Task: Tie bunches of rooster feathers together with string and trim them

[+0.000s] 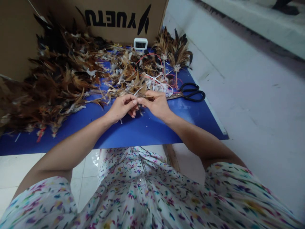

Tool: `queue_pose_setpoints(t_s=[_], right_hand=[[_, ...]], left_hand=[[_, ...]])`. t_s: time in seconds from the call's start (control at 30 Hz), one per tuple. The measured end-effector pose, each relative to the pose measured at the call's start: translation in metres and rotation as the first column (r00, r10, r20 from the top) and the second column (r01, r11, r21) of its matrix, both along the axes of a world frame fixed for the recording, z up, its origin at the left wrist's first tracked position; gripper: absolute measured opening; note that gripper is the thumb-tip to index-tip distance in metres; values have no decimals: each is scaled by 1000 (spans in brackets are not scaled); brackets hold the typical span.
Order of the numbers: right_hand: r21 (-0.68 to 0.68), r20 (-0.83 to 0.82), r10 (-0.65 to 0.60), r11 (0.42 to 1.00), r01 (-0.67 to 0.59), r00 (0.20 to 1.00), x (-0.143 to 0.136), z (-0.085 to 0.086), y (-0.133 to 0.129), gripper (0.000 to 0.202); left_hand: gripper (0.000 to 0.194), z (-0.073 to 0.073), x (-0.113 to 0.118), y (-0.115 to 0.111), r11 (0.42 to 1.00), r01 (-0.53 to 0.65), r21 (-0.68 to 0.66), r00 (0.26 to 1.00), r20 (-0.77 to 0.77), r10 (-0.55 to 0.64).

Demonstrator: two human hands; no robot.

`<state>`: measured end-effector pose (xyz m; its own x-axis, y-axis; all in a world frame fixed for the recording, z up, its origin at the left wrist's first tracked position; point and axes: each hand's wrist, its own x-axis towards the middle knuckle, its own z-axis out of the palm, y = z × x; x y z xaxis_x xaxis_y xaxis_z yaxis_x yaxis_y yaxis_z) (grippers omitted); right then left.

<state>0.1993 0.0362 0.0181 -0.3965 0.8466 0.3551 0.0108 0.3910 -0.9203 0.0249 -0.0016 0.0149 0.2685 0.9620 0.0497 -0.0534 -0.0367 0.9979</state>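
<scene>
Above the blue table (pixel 152 127), my left hand (pixel 122 106) and my right hand (pixel 156 103) meet at the fingertips. Both pinch a small bunch of brown feathers (pixel 143 92), partly hidden by the fingers. A thin pale strip sticks up between the hands. Just beyond them lie loose brown feathers (pixel 128 70) and a tangle of white strips (pixel 158 83) with red string. Black-handled scissors (pixel 194 91) rest right of my right hand, their blades pointing towards it.
A large heap of brown feathers (pixel 59 73) covers the table's left side. Behind stands a cardboard box (pixel 109 17) with a small white digital clock (pixel 140 44) before it. Tied feather bunches (pixel 176 52) lie at the back right, near a pale wall (pixel 250 105).
</scene>
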Motion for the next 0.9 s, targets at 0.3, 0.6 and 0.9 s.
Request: queue_pose_setpoints(t_s=[0.3,0.6,0.9], right_hand=[[-3,27,-2,1000,2,1000,1,-2,0,47],[116,115,-32,993,19,993,3,-2,-1,52],[63,94,-59,997,54,994,2,0,0,53]], left_hand=[[51,-2,0,1,999,24,28,999,-40,-23],[49,0,-1,-1,1000,-5,4,998,-59,6],[46,4,-4,0,1000,14,20,996,-89,-12]])
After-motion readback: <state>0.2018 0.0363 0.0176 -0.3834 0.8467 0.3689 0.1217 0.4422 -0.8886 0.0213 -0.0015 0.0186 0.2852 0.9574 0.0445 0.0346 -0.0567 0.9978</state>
